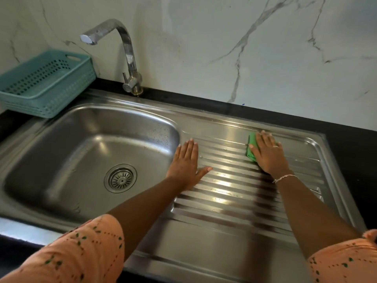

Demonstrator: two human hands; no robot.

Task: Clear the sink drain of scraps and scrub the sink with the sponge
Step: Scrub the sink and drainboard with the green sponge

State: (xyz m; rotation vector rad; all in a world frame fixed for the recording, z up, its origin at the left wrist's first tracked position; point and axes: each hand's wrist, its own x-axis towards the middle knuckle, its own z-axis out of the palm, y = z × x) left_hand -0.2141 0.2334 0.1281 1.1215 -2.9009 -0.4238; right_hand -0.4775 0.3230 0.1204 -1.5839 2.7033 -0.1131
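Two peach sleeves with a small dark print sit nearest, and bare forearms reach from them across the ribbed steel draining board, whose shallow grooves catch the light. The left hand lies flat at the board's left edge, just beside the basin, fingers straight, thumb spread, holding nothing; it is probably a brace while the other arm works. The right hand, wearing a ring and a thin bracelet, presses straight-fingered on the green sponge at the far part of the board, so scrubbing seems under way there. Left of the hands, the round slotted drain strainer in the smooth, rounded sink looks free of scraps. Farther back stand a curved chrome tap, a perforated teal plastic basket at far left, and a veined marble wall.
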